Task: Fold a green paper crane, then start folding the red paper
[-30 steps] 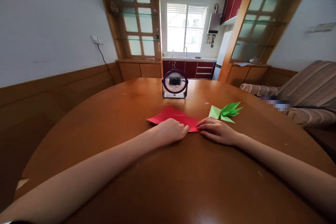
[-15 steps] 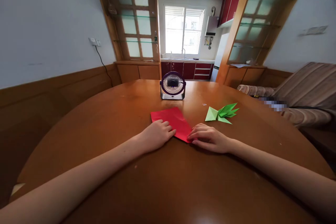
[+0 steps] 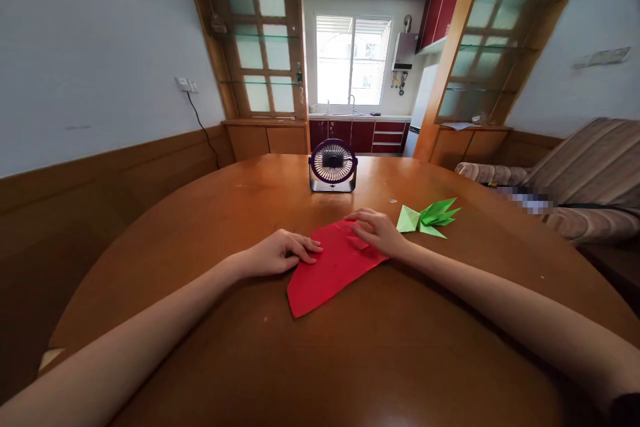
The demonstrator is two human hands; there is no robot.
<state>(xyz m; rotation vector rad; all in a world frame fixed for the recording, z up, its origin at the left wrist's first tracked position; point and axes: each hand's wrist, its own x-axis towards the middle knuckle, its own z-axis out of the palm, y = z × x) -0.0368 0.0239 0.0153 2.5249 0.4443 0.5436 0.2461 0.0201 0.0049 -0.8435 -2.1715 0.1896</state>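
A folded red paper (image 3: 330, 270) lies on the round wooden table (image 3: 210, 227), its pointed end toward me. My left hand (image 3: 275, 253) rests at its left edge, fingertips touching the paper. Over the paper's far end lies my right hand (image 3: 375, 230), its fingers pinching a small raised fold. Just right of that hand sits a green folded paper figure (image 3: 427, 217), untouched.
A small dark desk fan (image 3: 333, 165) stands on the table beyond the paper. A striped sofa (image 3: 575, 180) is at the right. A wall with a socket and cable runs along the left; wooden shelf dividers and a kitchen lie behind.
The red paper has turned and slid toward me, its point now facing me. My right hand moved from its near corner to its far end; my left hand shifted to its left edge.
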